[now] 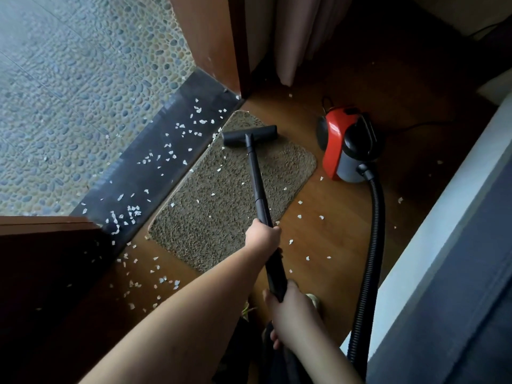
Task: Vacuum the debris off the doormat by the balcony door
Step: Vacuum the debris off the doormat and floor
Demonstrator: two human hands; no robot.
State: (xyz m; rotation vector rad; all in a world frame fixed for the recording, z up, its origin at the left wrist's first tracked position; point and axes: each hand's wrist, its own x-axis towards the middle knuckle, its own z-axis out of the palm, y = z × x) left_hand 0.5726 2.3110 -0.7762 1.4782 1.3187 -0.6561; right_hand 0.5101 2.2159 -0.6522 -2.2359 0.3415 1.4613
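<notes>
A brown shaggy doormat (221, 206) lies on the wooden floor along the dark door sill (155, 162). A few white debris flakes (213, 194) dot the mat. The black vacuum floor head (249, 135) rests on the mat's far end, joined to a black wand (257, 184). My left hand (263, 235) grips the wand at mid-length. My right hand (288, 306) grips its lower end, close to my body. A ribbed black hose (374, 245) runs from the wand's end to the red and grey vacuum canister (346, 145), which stands right of the mat.
Many white flakes lie on the sill and on the wooden floor (318, 245) left of and right of the mat. A pebble balcony floor (69, 106) lies beyond the sill. A wooden door frame (210, 42) and a curtain (293, 37) stand behind. A grey sofa edge (443, 259) borders the right.
</notes>
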